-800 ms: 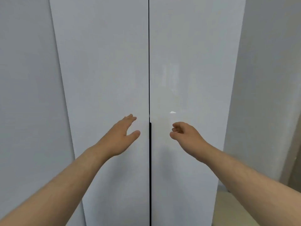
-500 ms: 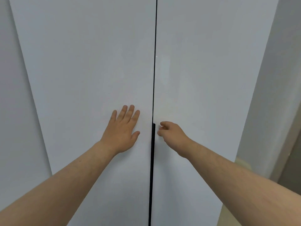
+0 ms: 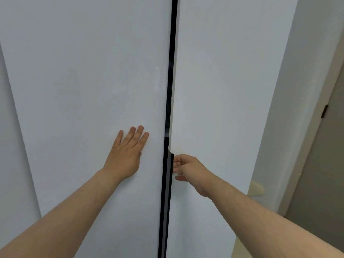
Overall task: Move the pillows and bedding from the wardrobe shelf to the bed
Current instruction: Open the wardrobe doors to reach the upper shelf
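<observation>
Two tall white wardrobe doors fill the view. My left hand (image 3: 128, 153) lies flat with fingers spread on the left door (image 3: 89, 90), just left of the centre gap. My right hand (image 3: 188, 169) curls its fingers around the dark handle strip (image 3: 169, 183) on the inner edge of the right door (image 3: 219, 90). The right door stands slightly ajar, and a narrow dark gap (image 3: 170, 81) runs between the two doors. Pillows, bedding, shelf and bed are all hidden.
A grey-white wall (image 3: 297, 90) stands to the right of the wardrobe. Beyond it is a grey room door (image 3: 325, 174) with a dark hinge, in a cream frame. A strip of pale floor (image 3: 240, 246) shows at the bottom right.
My left hand went from hovering to pressing flat on the left door. My right hand reached the centre edge and hooked the handle strip; the gap between the doors has widened.
</observation>
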A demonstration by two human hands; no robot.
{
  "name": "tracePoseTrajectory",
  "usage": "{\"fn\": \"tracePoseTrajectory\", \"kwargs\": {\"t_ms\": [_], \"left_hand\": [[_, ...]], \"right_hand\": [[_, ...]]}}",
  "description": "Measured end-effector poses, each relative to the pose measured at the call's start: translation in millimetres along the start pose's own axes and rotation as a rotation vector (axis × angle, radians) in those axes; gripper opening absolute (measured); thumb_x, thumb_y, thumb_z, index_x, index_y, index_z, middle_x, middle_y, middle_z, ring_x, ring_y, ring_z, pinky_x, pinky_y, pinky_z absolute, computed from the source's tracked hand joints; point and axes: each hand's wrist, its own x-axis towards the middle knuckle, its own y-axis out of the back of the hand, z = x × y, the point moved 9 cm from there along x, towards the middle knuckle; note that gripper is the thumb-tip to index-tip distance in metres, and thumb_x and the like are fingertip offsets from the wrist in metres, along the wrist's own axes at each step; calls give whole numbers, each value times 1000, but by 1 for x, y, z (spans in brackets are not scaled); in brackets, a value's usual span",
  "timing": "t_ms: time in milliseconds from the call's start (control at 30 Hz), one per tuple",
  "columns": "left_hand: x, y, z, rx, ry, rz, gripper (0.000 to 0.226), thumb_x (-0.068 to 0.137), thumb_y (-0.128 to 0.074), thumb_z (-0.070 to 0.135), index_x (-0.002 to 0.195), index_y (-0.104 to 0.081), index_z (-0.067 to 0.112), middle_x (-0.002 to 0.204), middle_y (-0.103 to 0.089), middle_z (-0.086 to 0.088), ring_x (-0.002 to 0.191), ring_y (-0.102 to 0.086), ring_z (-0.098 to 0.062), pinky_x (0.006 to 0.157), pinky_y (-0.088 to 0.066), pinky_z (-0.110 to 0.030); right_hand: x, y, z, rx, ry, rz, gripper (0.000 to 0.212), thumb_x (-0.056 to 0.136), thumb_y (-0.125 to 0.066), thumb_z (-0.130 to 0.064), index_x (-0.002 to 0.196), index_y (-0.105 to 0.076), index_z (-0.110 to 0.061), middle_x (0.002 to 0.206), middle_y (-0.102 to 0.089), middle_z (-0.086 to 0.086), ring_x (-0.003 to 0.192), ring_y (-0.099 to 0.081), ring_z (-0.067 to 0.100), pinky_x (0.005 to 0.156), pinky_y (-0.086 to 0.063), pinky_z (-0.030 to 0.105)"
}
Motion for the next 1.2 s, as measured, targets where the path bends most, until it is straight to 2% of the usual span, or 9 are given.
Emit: {"fn": "tracePoseTrajectory", "kwargs": {"t_ms": [67, 167, 267, 400, 533, 667, 867, 1033, 1200], "left_hand": [[-1, 8, 6, -153, 47, -94, 59, 99, -37, 18, 153, -15, 19, 162, -5, -5, 149, -6, -24, 117, 7, -36], [-7, 36, 35, -763, 216, -249, 52, 103, -33, 28, 152, -17, 29, 160, -13, 9, 147, -12, -10, 114, -6, -23], [6, 100, 86, -1107, 229, -131, 50, 103, -31, 33, 151, -21, 30, 152, -23, 17, 142, -22, -5, 116, -15, -26], [26, 174, 169, -1053, 28, -76, 50, 99, -34, 37, 149, -26, 39, 150, -36, 21, 134, -35, 2, 111, -28, -23], [17, 205, 229, -1138, 85, -11, 31, 98, -38, 24, 125, -54, 29, 117, -63, 13, 108, -57, -1, 95, -46, -28], [9, 232, 288, -1239, 46, -18, 36, 100, -35, 15, 127, -56, 27, 123, -62, 11, 112, -55, -3, 87, -43, -12], [11, 246, 374, -1334, 35, -165, 43, 100, -35, 15, 134, -51, 36, 127, -62, 9, 116, -58, -10, 84, -54, -26], [19, 248, 437, -1359, 36, -245, 40, 98, -36, 27, 129, -48, 50, 132, -56, 16, 123, -52, -11, 95, -47, -43], [31, 247, 486, -1389, 37, -280, 32, 99, -34, 27, 105, -51, 53, 118, -55, 16, 123, -48, -16, 92, -43, -40]], "right_hand": [[-25, 9, 2, -1, 4, -6, 37, 82, -42, 10, 96, -67, -14, 88, -67, -2, 81, -62, 12, 82, -52, 29], [-61, 22, 6, -20, 6, -42, 26, 86, -49, 1, 97, -67, -13, 90, -69, 0, 90, -67, 15, 80, -54, 28], [-100, 39, 0, -56, 31, -61, 17, 90, -48, -7, 90, -63, -16, 98, -70, 3, 101, -67, 18, 79, -53, 28], [-150, 63, 0, -155, 13, -79, 14, 93, -44, -11, 90, -56, -17, 102, -67, 1, 104, -65, 17, 85, -53, 32], [-197, 97, 17, -169, -4, -32, 18, 94, -40, -11, 89, -56, -19, 100, -66, -2, 97, -64, 14, 85, -53, 33], [-239, 146, 32, -123, -17, 54, 24, 92, -42, -6, 93, -61, -21, 91, -63, -5, 92, -63, 13, 76, -52, 28], [-290, 219, 53, -83, -33, 149, 24, 90, -45, -3, 95, -59, -21, 87, -63, -4, 92, -61, 16, 75, -49, 30], [-312, 276, 70, -66, -61, 225, 31, 87, -40, 0, 101, -61, -18, 95, -62, 2, 95, -59, 20, 81, -50, 34], [-321, 321, 85, -22, -71, 287, 35, 84, -37, -2, 103, -61, -20, 94, -61, 2, 89, -58, 18, 89, -52, 40]]}}
